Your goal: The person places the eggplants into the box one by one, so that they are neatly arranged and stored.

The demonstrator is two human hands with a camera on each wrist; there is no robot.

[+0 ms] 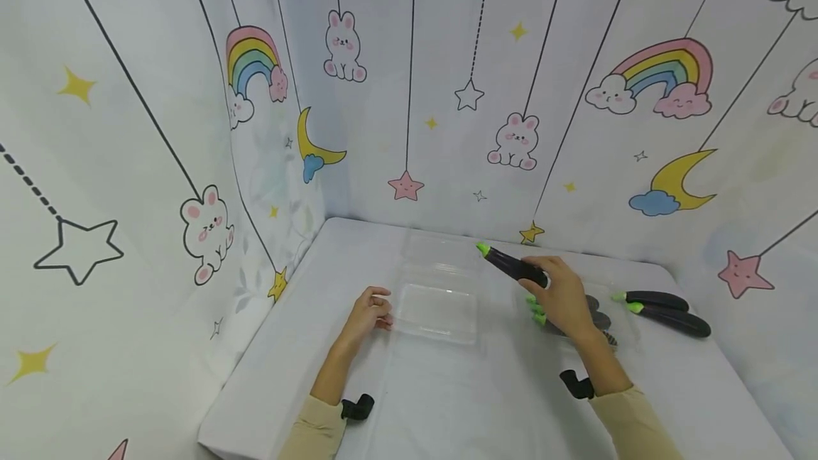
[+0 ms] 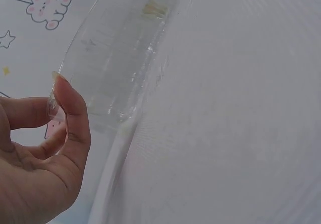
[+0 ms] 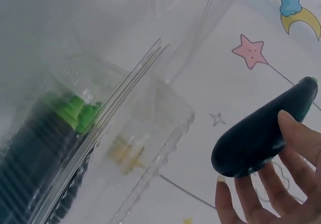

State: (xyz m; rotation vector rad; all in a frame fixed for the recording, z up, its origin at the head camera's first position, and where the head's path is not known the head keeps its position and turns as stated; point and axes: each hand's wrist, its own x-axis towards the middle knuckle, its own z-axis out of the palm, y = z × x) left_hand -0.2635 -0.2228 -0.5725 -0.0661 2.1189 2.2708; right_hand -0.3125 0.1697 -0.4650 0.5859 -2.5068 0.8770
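Left fingers point(image 2: 76, 128) bent, pinching, right fingers point(image 3: 247, 195) curled, raised higher, forearms point(image 1: 335, 369) extended forward

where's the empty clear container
In the head view, the empty clear container lies left of the held eggplant, its left edge pinched by the left hand.

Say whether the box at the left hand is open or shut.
Open: in the head view, the lid lies back beyond the tray.

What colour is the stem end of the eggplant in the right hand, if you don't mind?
Bright green; the stem end shows best in the head view.
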